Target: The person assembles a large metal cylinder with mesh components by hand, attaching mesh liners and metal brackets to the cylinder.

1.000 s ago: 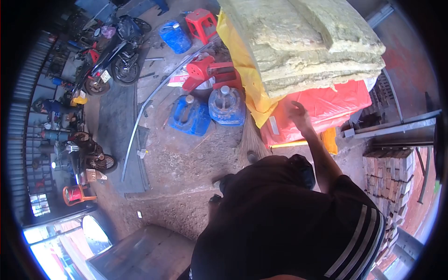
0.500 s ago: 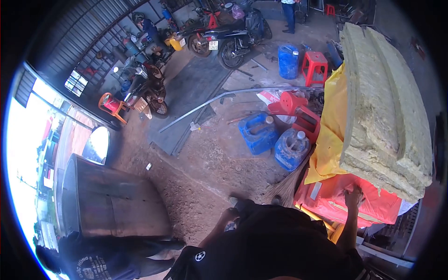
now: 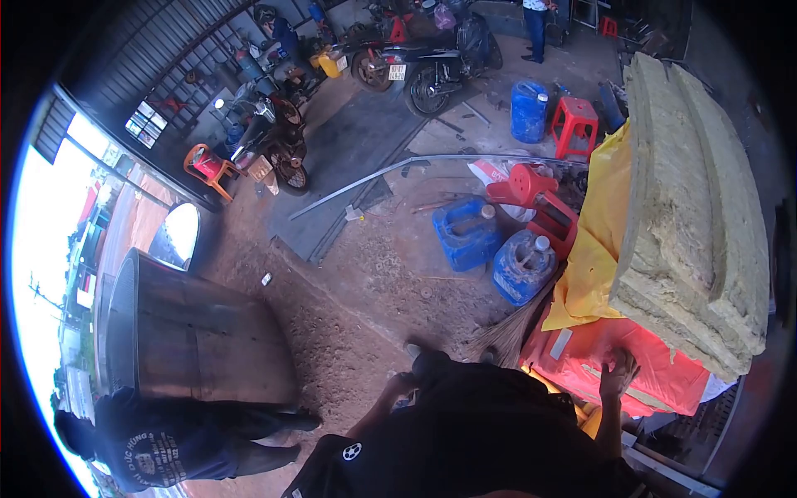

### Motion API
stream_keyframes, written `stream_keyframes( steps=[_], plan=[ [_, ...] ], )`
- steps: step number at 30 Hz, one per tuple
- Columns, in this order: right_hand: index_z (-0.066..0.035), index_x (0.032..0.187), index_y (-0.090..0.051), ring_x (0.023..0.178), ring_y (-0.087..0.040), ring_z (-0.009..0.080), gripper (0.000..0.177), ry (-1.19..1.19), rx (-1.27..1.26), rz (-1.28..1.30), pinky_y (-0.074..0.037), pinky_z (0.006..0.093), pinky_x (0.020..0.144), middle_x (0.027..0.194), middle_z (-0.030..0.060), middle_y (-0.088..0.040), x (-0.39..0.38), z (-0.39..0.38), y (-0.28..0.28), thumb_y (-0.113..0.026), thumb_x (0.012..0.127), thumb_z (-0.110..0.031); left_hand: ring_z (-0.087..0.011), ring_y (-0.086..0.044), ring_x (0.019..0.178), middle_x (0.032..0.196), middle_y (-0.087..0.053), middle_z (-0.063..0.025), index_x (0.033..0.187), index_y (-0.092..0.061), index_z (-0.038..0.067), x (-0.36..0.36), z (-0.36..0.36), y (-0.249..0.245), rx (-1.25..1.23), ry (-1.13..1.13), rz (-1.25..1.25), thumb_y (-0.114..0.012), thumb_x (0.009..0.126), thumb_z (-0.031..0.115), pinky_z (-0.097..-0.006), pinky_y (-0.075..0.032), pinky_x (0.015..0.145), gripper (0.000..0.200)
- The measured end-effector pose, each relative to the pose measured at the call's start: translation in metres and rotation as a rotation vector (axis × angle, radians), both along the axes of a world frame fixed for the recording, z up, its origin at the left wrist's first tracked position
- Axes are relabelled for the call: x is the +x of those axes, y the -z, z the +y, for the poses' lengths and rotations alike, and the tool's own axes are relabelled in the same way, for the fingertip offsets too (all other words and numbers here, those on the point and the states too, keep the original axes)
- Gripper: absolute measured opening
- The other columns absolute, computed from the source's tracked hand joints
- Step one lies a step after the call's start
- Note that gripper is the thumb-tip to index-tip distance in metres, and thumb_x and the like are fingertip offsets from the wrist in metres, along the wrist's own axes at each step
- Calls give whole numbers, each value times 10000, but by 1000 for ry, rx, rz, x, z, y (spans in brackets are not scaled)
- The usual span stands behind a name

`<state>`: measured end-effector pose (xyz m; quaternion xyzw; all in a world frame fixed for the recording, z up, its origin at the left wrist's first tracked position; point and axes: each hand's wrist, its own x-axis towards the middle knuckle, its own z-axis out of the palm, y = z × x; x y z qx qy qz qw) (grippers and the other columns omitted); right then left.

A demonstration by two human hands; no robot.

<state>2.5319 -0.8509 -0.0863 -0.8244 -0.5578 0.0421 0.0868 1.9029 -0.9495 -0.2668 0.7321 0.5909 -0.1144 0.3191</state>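
**One hand on the red-wrapped bundle, beneath the insulation stack**

I look down over my own dark shirt onto a dirt workshop floor. My right hand lies on the red-wrapped bundle at lower right, fingers bent against the plastic. I cannot tell whether they pinch the wrap. My left hand hangs low by my legs, touching nothing I can see, its fingers unclear.

Mineral-wool slabs sit on a yellow-wrapped bundle just above the red one. A broom and two blue jerrycans stand beside it.

I judge this a first contact with the bundle. Shifting it would call for both hands and care for the load stacked overhead.
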Motion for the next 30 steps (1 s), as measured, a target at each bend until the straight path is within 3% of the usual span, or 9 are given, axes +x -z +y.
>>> stream_keyframes(
  steps=[6, 9, 12, 17, 19, 21, 23, 28, 30],
  plan=[
    [-190, 1337, -563, 1444, -349, 322, 642, -31, 6, -37, -184, 690, 1180, 1474, 65, -461, -9, -4, -7, -819, 752, -123, -357, -680, 1016, 1059, -707, -157, 1002, -718, 87, 15, 24, -27, -147, -277, -142, -636, 911, 377, -466, -548, 836, 315],
    [-129, 1278, -600, 1271, -554, 316, 498, -71, 40, -180, -373, 618, 1095, 1267, 99, -631, -36, 10, -43, -788, 817, -137, -359, -672, 1061, 1090, -716, -157, 1061, -717, 78, 15, 36, -28, -89, -69, -68, -673, 896, 402, -452, -546, 873, 366],
    [-11, 1106, -655, 650, -702, 276, 230, -285, 55, 306, -520, 366, 633, 660, 104, -681, -49, 36, -55, -693, 953, -178, -361, -653, 1132, 1183, -706, -155, 1170, -706, 108, 16, 36, -5, -204, -510, -147, -722, 843, 492, -439, -540, 932, 505],
    [8, 908, -690, 617, -693, 197, 184, -428, 336, 587, -530, 358, 601, 691, 124, -698, -93, 66, -24, -647, 980, -155, -356, -646, 1166, 1212, -703, -158, 1241, -685, 129, 15, 41, -9, -155, -385, -96, -729, 815, 561, -432, -525, 978, 608],
    [13, 1050, -683, 709, -716, 203, 185, -353, -154, 636, -553, 356, 662, 798, 129, -730, -94, 76, -16, -682, 957, -147, -364, -659, 1106, 1120, -710, -164, 1152, -698, 103, 18, 32, -17, -72, -404, -106, -708, 832, 543, -439, -528, 924, 544],
    [19, 1054, -685, 762, -722, 202, 199, -401, -202, 623, -557, 357, 699, 832, 127, -735, -105, 79, -8, -697, 945, -148, -372, -672, 1046, 1027, -717, -171, 1062, -710, 77, 18, 19, -24, 0, -426, -108, -686, 849, 524, -445, -532, 870, 496],
    [17, 990, -700, 779, -719, 203, 182, -544, 100, 677, -556, 352, 719, 818, 128, -733, -122, 82, -3, -694, 947, -160, -366, -668, 1104, 1187, -706, -167, 1102, -718, 111, 18, 11, -28, -103, -308, 39, -718, 815, 585, -488, -549, 883, 554],
    [6, 1100, -684, 802, -714, 206, 224, -479, -465, 628, -567, 348, 758, 918, 134, -741, -162, 117, -41, -700, 941, -150, -194, -670, 595, 707, -694, -75, 908, -715, 91, 5, -40, 12, -15, -848, -273, -783, 774, 571, -377, -532, 584, 503],
    [-19, 1084, -702, 892, -741, 284, 246, -543, -333, 753, -568, 370, 811, 963, 176, -754, -178, 126, -37, -689, 947, -223, -282, -679, 752, 833, -701, -115, 924, -703, 77, -5, -56, 22, -30, -751, -229, -674, 865, 544, -425, -536, 691, 471]
  ],
)
